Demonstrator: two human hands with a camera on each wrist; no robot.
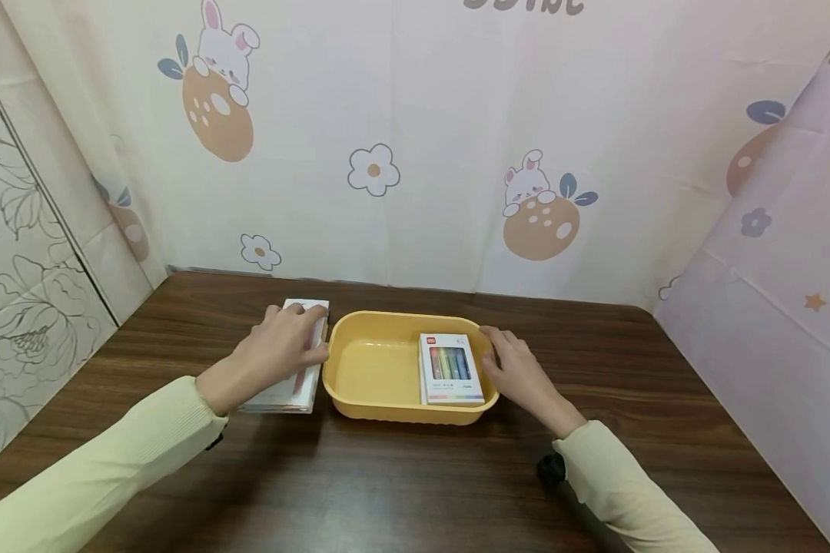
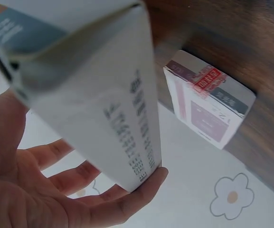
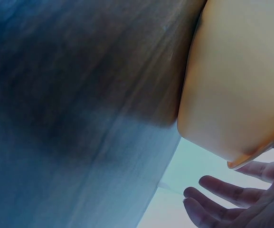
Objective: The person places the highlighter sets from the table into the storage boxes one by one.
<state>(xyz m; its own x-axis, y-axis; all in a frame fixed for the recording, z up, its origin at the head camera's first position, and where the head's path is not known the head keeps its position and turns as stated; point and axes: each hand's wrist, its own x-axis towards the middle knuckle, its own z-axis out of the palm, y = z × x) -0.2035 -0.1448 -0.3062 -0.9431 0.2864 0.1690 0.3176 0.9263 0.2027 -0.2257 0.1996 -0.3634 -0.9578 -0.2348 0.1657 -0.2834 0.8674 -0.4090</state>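
Note:
My left hand (image 1: pixel 271 355) is at white boxes beside the left end of a yellow plastic tub (image 1: pixel 376 376). In the left wrist view its fingers curl round the edge of a white printed cardboard box (image 2: pixel 99 109). A second white box (image 2: pixel 205 107) with pink panels and a red seal stands apart from it. My right hand (image 1: pixel 526 375) pinches the tub's right rim, thumb on the inner side. The right wrist view shows the other fingers (image 3: pixel 224 190) stretched out below the rim. A white box of coloured pens or crayons (image 1: pixel 451 369) lies inside the tub at its right end.
The dark wood table (image 1: pixel 415 484) extends on all sides of the tub. Behind it hangs a pale curtain (image 1: pixel 443 215) printed with rabbits and flowers. Another patterned panel (image 1: pixel 34 292) stands at the left.

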